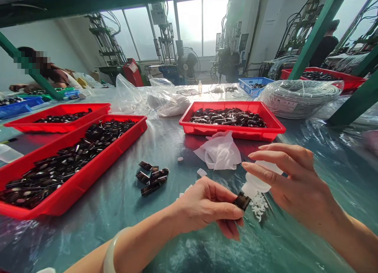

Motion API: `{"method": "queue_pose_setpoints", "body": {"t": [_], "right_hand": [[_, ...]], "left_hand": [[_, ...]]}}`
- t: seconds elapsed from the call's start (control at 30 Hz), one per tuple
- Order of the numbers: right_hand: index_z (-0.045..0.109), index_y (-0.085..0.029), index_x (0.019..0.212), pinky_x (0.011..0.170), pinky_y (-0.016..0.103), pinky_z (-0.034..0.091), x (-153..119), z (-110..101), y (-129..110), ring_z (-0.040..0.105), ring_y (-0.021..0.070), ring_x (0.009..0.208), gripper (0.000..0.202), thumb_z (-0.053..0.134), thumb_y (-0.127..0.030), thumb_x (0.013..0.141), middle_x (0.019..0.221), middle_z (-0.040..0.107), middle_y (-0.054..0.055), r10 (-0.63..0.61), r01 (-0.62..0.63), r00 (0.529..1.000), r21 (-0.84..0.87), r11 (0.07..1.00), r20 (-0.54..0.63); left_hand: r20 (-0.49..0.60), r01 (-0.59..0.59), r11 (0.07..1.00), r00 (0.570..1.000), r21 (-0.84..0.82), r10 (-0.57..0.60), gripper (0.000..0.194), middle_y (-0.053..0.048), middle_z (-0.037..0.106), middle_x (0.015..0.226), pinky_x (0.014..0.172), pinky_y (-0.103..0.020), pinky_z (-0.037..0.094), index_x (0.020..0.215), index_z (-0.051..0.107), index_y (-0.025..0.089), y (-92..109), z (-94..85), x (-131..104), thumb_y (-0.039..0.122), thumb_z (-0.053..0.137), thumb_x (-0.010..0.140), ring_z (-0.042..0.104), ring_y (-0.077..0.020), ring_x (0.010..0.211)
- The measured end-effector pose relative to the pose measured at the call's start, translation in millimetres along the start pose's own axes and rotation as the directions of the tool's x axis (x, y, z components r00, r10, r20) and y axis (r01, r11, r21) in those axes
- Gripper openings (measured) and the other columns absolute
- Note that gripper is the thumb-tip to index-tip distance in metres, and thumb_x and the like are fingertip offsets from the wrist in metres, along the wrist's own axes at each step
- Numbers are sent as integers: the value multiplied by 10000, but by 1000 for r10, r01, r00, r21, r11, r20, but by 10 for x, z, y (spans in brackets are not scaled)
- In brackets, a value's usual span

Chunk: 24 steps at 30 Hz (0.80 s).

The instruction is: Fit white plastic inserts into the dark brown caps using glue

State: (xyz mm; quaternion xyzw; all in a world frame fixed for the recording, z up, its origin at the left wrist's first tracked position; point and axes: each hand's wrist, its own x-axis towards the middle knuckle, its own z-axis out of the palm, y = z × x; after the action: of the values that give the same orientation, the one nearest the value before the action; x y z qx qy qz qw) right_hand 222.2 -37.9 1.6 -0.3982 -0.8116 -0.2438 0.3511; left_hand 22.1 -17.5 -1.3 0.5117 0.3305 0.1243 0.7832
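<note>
Bottle (260, 182) nozzle-down toward black piece (242, 201)

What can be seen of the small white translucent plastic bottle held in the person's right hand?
The small white translucent plastic bottle looks like soft, milky plastic with a rounded body narrowing to a neck. It is tilted, nozzle end pointing down and left, where it meets the small black plastic piece pinched in the left hand. The right hand grips it from the right, fingers lying across its body and hiding part of it. It is held above the plastic-covered table, over a scatter of tiny white bits.
</note>
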Motion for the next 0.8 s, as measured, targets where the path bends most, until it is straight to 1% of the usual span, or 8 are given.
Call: {"method": "queue_pose_setpoints", "body": {"t": [0.13, 0.27, 0.5, 0.63, 0.8], "right_hand": [[599, -241, 969, 752, 422, 395, 8, 2, -11, 543, 234, 933, 330, 499, 19, 793, 941, 656, 38, 15, -15, 1000, 7, 1000, 0], [599, -225, 960, 754, 412, 424, 16, 6, -7, 531, 230, 944, 355, 485, 57, 776, 942, 645, 47, 5, -5, 1000, 47, 999, 4], [594, -225, 959, 768, 402, 452, 23, -5, 4, 514, 222, 961, 343, 460, 42, 791, 944, 628, 43, -3, 3, 1000, 113, 994, 3], [604, -215, 942, 762, 403, 454, 8, -13, 11, 517, 226, 959, 326, 469, 40, 790, 936, 625, 45, -10, 11, 1000, 126, 992, -16], [616, -204, 928, 760, 421, 455, -6, -26, 26, 520, 236, 957, 297, 481, 26, 797, 938, 627, 53, -26, 27, 1000, 111, 993, -6]], "left_hand": [[15, 6, 1000, 1000, 7, -6, 152, -2, 594, 578, 531, -207, 462, 710, 704, 129, -11, -9, 2, 270, 649, 693, 589, -116, 533], [19, 2, 1000, 1000, 10, -2, 143, -2, 597, 584, 535, -208, 466, 721, 706, 131, -16, -9, 1, 259, 647, 695, 589, -116, 538], [19, -7, 1000, 1000, -2, 7, 144, -2, 596, 552, 519, -199, 473, 703, 703, 114, -25, -20, 5, 248, 653, 689, 591, -110, 515], [37, -23, 1000, 999, -13, 23, 149, -3, 597, 553, 500, -184, 477, 716, 698, 95, -23, -33, 16, 235, 655, 689, 591, -99, 500], [28, -35, 999, 999, -27, 36, 142, -3, 606, 561, 508, -168, 484, 751, 704, 86, 13, -20, -8, 205, 636, 713, 602, -93, 517]]}}
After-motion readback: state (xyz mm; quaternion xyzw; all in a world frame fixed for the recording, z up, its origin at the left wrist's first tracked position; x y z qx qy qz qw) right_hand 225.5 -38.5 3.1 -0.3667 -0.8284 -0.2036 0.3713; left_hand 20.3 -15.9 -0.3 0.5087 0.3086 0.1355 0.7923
